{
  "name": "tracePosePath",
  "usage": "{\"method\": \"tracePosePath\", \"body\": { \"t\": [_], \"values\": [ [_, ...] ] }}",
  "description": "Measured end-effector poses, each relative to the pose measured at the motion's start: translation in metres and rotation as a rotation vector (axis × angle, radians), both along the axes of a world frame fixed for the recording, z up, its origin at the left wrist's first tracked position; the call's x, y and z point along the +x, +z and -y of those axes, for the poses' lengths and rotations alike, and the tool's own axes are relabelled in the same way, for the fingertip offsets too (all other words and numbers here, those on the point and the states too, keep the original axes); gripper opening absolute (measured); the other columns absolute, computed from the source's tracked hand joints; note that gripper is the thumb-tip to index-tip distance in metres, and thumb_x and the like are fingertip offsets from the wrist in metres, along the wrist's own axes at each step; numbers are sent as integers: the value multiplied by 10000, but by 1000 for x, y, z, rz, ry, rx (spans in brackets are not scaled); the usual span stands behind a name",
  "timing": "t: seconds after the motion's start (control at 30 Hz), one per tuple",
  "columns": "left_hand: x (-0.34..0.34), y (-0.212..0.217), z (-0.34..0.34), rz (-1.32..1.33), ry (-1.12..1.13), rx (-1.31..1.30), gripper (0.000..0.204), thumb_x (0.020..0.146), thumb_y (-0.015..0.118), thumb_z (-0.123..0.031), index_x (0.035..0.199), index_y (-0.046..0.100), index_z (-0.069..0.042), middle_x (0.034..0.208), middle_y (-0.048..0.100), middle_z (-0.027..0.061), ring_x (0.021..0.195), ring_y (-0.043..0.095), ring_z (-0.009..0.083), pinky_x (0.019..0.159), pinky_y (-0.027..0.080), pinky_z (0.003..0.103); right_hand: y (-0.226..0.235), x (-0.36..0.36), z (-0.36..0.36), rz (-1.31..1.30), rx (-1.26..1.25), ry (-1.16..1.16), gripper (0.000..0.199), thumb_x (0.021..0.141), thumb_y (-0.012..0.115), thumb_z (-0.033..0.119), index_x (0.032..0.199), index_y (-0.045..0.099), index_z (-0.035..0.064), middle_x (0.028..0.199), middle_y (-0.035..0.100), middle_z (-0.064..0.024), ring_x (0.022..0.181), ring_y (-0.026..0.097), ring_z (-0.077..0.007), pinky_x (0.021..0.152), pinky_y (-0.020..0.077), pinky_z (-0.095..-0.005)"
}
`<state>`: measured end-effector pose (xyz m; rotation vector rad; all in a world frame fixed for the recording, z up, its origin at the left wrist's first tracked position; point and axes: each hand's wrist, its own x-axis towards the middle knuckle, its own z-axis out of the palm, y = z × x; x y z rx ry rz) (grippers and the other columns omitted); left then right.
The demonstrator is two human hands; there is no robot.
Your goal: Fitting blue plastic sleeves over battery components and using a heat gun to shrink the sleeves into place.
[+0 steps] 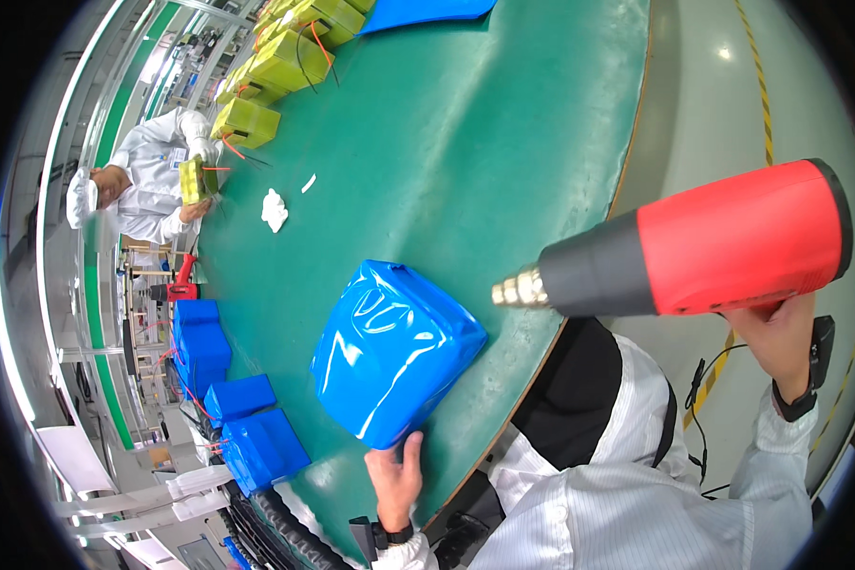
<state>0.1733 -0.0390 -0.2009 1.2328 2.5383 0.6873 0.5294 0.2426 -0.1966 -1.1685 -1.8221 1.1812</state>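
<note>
A heat gun [731, 249] with a red body, dark collar and metal nozzle is gripped in my right hand [777, 344]. Its nozzle points left, just to the right of a blue film-wrapped block [399, 356]. The film on this block is glossy and wrinkled on top. At the block's near corner, my left hand [394, 486] grips the edge with the thumb on the right side; the fingertips are partly hidden by the block. The block rests on the green tabletop [446, 161].
Several blue-wrapped blocks [261, 446] with wires line the left edge, near another red heat gun [182, 283]. Yellow-green blocks [285, 62] stand far left; a blue sheet [427, 11] lies beyond. White scraps [274, 211] sit nearby. Across the table, a person [157, 176] holds a yellow-green block.
</note>
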Motion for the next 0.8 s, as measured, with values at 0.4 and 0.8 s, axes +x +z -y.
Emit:
{"method": "tracePosePath", "body": {
  "t": [0.4,0.8],
  "values": [
    [33,-11,-31,343,-140,1,343,953,640,-56,1248,565,101,1055,652,121,927,560,155,823,444,274,-7,34,10,15,122,-223,381,791,770,-44,1132,602,-24,1029,687,-81,932,662,-154,843,528,-299],
    [41,-1,-72,348,-303,-30,592,922,623,2,1457,381,87,1375,567,248,1272,554,299,1070,387,342,15,4,-4,-59,178,-265,317,795,771,-2,1080,633,-17,1000,687,-73,904,649,-148,824,519,-303]
  ]
}}
